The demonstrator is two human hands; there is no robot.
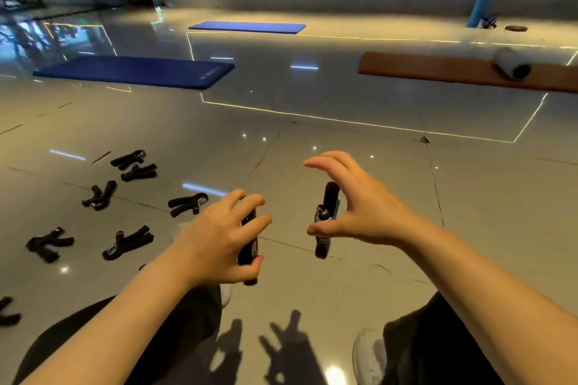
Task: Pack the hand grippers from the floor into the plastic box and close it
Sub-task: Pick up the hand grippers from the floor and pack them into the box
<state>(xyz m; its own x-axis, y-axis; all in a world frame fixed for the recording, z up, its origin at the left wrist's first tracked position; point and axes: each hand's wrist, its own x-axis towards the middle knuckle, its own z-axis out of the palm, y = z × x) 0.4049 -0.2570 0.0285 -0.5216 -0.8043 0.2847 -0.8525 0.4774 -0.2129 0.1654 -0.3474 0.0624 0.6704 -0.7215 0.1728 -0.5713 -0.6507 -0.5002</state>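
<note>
Glossy gym floor, loose grippers lying left; I see left hand gripping one hand gripper, right hand spread wide beside another gripper.

- Floor: loose hand grippers lie scattered left of centre, apart from each other; one farthest, one just before it, one left of those, one nearest the left hand.
- Nearer row: one far left, one to its right.
- One at left edge, nearest.
- Left hand holds a gripper; right hand beside another, above floor.
- Behind: mat left, second mat farther back, third mat right with a roll on it.
</note>
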